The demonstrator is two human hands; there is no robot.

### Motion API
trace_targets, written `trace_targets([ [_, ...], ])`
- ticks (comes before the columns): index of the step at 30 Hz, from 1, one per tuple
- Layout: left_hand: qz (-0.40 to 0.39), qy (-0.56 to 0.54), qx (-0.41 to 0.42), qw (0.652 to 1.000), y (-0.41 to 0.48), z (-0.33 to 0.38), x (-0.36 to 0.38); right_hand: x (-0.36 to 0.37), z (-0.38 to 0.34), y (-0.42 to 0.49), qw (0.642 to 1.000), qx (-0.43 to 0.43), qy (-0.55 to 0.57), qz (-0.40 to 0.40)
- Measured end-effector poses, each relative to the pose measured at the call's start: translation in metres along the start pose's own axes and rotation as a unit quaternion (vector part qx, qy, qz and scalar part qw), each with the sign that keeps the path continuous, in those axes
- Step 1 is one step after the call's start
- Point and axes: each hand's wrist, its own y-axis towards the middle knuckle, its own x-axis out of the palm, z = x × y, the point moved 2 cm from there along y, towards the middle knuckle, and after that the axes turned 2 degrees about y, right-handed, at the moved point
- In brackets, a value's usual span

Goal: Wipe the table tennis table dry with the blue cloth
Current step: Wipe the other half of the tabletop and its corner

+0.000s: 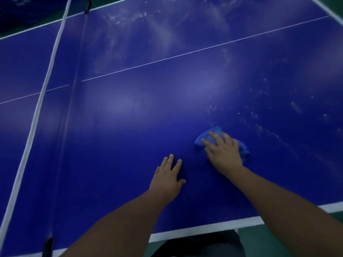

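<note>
The blue cloth (216, 130) is pressed under the right hand's (223, 153) straight fingers, the left hand (167, 179) laid flat; the near table (130, 145) seems wiped, while farther wet streaks (274, 134) are left.

The left hand (167, 179) and right hand (222, 151) are bare, as are both forearms (118, 227) down to the lower frame edge. Between them shows a dark grey garment (204, 245), its kind unclear.

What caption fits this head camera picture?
Wiping time: right hand presses blue cloth on the table tennis table; left hand rests flat.
</note>
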Motion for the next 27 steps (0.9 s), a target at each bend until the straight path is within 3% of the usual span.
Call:
trace_targets([
  [3, 0.006, -0.007, -0.002, 1.0, -0.002, 0.001, -0.002, -0.005, -0.002, 0.013, 0.993, 0.111, 0.033, 0.003],
  [5, 0.039, 0.0, 0.0, 0.999, -0.004, 0.002, -0.003, 0.003, -0.036, 0.001, 0.997, 0.065, 0.02, 0.041],
  [8, 0.11, -0.023, -0.006, 0.994, -0.005, -0.001, -0.006, 0.025, -0.077, -0.022, 1.0, -0.028, 0.009, 0.006],
  [14, 0.161, -0.11, 0.002, 0.981, 0.007, -0.013, 0.001, 0.018, -0.059, 0.001, 0.99, -0.141, -0.005, 0.009],
  [16, 0.179, -0.134, -0.011, 0.975, 0.016, -0.016, -0.009, 0.004, -0.018, 0.042, 0.994, -0.104, -0.021, 0.029],
  [19, 0.177, -0.1, -0.015, 0.979, 0.031, -0.021, -0.027, -0.027, 0.05, 0.092, 0.996, 0.053, -0.003, 0.073],
  [21, 0.185, -0.07, -0.019, 0.98, 0.044, -0.027, -0.037, -0.034, 0.052, 0.09, 0.993, 0.084, 0.009, 0.085],
  [24, 0.218, -0.057, -0.062, 0.972, 0.072, -0.032, -0.047, -0.012, 0.003, 0.06, 0.993, 0.021, 0.008, 0.115],
  [27, 0.224, -0.049, -0.084, 0.97, 0.094, -0.032, -0.057, 0.015, -0.036, 0.032, 0.985, -0.124, 0.019, 0.117],
])
